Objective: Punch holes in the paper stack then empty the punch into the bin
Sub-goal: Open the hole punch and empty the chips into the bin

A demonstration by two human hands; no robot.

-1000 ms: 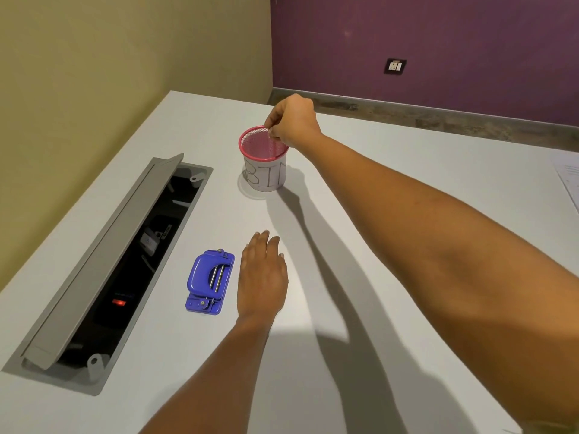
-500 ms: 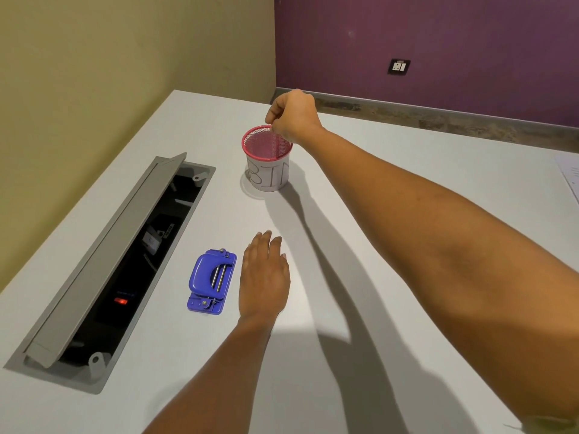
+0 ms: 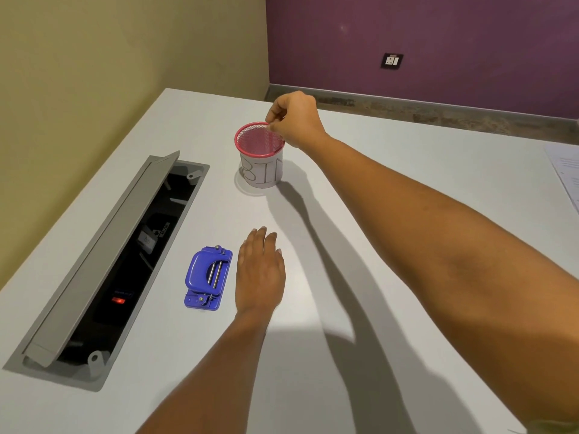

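A small mesh bin with a pink rim and a white label reading "BIN" stands upright in the middle of the white table. My right hand hovers at the bin's far right rim, fingertips pinched together over the opening; I see nothing between them. The blue hole punch lies flat on the table, nearer to me and left of the bin. My left hand rests palm down on the table just right of the punch, not touching it. The paper stack shows only as a corner at the right edge.
An open cable tray with its grey lid tilted up is recessed in the white table along the left side. A yellow wall stands on the left, a purple wall with a socket behind.
My right hand has lifted very slightly at the bin's rim. The left hand, punch and bin have stayed in place.
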